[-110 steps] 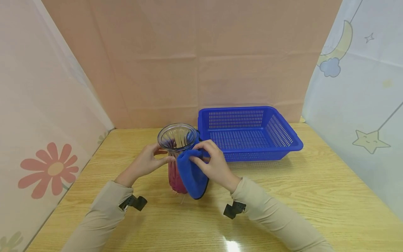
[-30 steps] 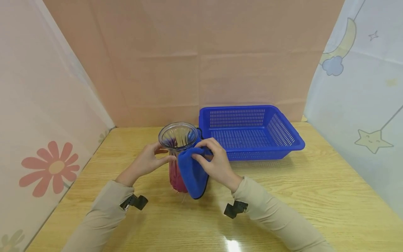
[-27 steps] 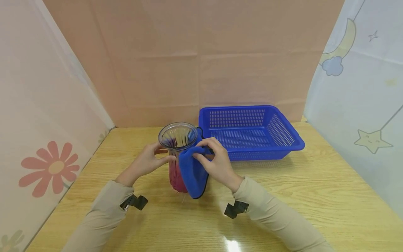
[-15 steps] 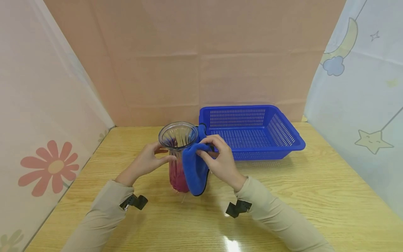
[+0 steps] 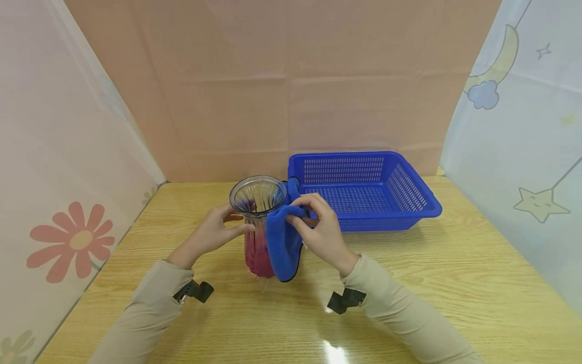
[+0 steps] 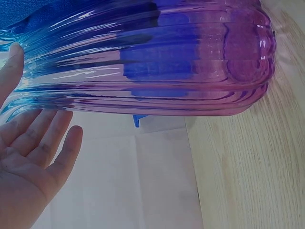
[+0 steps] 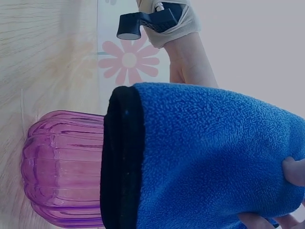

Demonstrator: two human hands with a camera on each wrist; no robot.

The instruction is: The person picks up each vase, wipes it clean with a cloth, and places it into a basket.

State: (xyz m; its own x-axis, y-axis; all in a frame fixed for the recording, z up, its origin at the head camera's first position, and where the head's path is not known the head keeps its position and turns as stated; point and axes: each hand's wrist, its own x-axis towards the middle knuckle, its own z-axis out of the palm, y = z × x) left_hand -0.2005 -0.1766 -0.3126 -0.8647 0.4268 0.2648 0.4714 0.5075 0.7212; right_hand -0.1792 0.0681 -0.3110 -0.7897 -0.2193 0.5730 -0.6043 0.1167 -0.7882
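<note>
Head cam: ribbed glass vase [image 5: 256, 250] upright on the desk [image 5: 254, 323], blue plastic basket [image 5: 364, 222] just behind it, off right
Left wrist cam: left hand [image 6: 28, 167] has its fingers curled round the vase up top
Right wrist cam: right hand [image 7: 295, 172] pinching a black-edged blue fleecy cloth [image 7: 209, 148] by the vase

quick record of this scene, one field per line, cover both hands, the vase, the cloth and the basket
left hand: holds the vase at its neck, thumb and fingers on opposite sides
right hand: pinches the cloth near the vase's rim
vase: ribbed clear glass, pink base, bluish neck, upright on the table
cloth: blue, black edging, hanging beside the vase and partly hiding it
basket: blue, perforated sides, behind the right hand
table: light wood grain
</note>
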